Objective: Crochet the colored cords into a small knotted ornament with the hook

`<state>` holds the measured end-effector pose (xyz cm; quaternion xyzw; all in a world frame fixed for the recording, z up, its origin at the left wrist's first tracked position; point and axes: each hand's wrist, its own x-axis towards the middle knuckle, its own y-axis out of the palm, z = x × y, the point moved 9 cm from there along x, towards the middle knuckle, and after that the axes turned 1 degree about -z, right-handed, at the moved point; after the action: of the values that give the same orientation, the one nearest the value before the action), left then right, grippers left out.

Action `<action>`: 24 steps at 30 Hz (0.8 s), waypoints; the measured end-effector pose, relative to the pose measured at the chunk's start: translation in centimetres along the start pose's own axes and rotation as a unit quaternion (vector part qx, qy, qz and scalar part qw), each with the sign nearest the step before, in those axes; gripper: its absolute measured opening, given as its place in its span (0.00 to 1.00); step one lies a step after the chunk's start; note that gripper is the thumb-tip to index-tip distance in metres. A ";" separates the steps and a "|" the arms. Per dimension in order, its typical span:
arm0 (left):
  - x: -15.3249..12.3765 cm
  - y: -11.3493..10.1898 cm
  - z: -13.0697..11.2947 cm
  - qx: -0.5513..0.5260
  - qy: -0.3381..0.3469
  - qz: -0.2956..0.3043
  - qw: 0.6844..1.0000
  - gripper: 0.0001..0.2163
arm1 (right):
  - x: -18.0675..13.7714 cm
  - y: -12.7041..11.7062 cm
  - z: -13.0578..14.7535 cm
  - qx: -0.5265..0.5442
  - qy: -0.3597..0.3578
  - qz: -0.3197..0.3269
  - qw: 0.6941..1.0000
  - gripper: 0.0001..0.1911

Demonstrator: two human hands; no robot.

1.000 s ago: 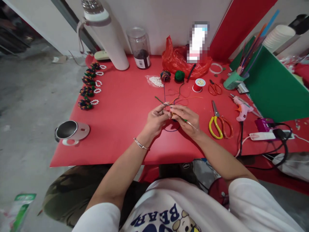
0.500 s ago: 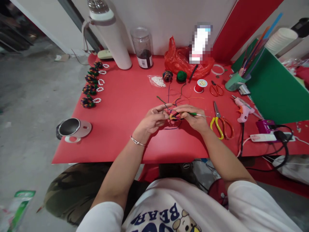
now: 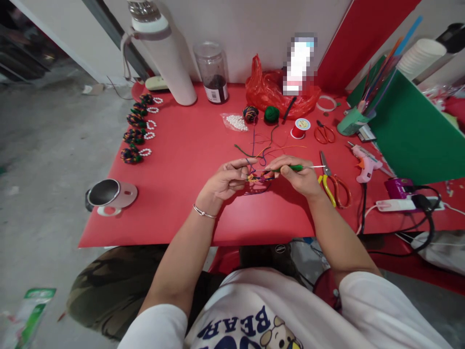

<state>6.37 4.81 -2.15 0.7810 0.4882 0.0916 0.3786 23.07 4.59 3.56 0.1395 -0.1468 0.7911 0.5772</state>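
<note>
My left hand (image 3: 229, 178) pinches the left end of a small multicoloured crochet piece (image 3: 258, 178), its index finger stretched out with yarn near it. In my right hand (image 3: 297, 175) is a crochet hook (image 3: 296, 168) with a green grip; its metal shaft points right, and the other end reaches toward the stitches. Dark yarn runs from the piece up to a multicoloured yarn ball (image 3: 250, 114). Beside that ball sits a green yarn ball (image 3: 271, 115). Loose yarn ends lie on the red table just beyond my fingers.
Scissors (image 3: 329, 186) and a pink glue gun (image 3: 366, 165) lie to the right, near a power strip (image 3: 395, 206). A mug (image 3: 112, 193) stands left, below several beaded crochet pieces (image 3: 132, 154). Behind are a bag of white beads (image 3: 235, 122), a thread spool (image 3: 301, 128) and a jar (image 3: 212, 72).
My hands have moved slightly apart, and more of the crochet piece shows between them. The hook's green grip is more exposed and its shaft reaches further right.
</note>
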 end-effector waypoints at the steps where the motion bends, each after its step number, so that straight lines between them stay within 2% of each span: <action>1: 0.0 0.0 0.0 0.000 -0.002 0.000 1.000 0.21 | 0.0 -0.1 -0.1 0.018 0.007 -0.005 1.000 0.13; 7: 0.0 0.1 0.3 0.009 0.001 -0.007 1.000 0.19 | -0.1 0.8 -2.5 0.189 0.105 -0.057 0.975 0.19; 10: 0.2 0.1 0.6 0.048 0.026 -0.042 0.998 0.21 | -0.4 2.1 -3.7 0.183 0.136 -0.067 0.971 0.24; 12: 0.3 -0.1 0.6 0.076 0.058 -0.074 0.993 0.23 | -0.5 2.5 -3.6 0.108 0.116 -0.077 0.984 0.23; 14: 0.5 -0.2 0.3 0.095 0.095 -0.100 0.986 0.25 | -0.6 2.4 -2.5 -0.005 0.064 -0.094 0.994 0.20; 17: 0.7 -0.5 0.1 0.119 0.128 -0.124 0.977 0.26 | -0.6 2.3 -0.6 -0.115 -0.018 -0.096 0.989 0.17; 20: 0.8 -0.6 0.0 0.136 0.139 -0.132 0.972 0.26 | -0.7 2.1 0.4 -0.136 -0.059 -0.099 0.984 0.17; 24: 0.4 -0.2 -0.6 0.147 0.164 -0.150 0.964 0.26 | -0.6 1.8 0.7 -0.116 -0.066 -0.098 0.986 0.15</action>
<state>6.17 5.48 -1.97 0.7198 0.6635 0.0879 0.1841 21.58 3.26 3.81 0.1372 -0.2616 0.6975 0.6529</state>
